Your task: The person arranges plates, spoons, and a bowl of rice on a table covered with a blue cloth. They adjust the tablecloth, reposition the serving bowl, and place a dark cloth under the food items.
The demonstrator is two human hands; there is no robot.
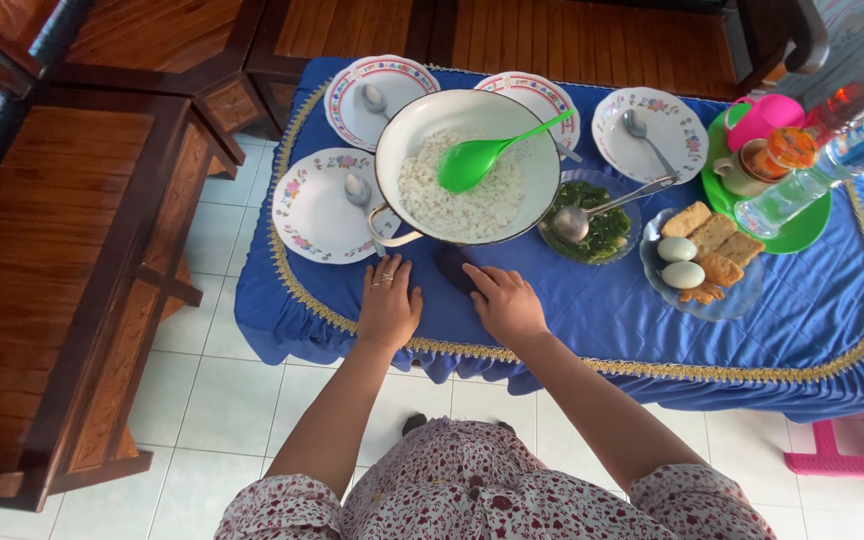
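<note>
Green ladle (482, 155) in rice bowl (467, 165), handle up-right, hands (447, 300) below.

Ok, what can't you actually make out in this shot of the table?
- Dark object under the right hand: the fingers cover part of it, so its kind is unclear.
- Bottles at the table's far right: tops cut off by the head view's edge.
- Fourth plate: mostly hidden behind the rice bowl.
- Left hand lies flat on the blue cloth; anything beneath it is hidden.
</note>
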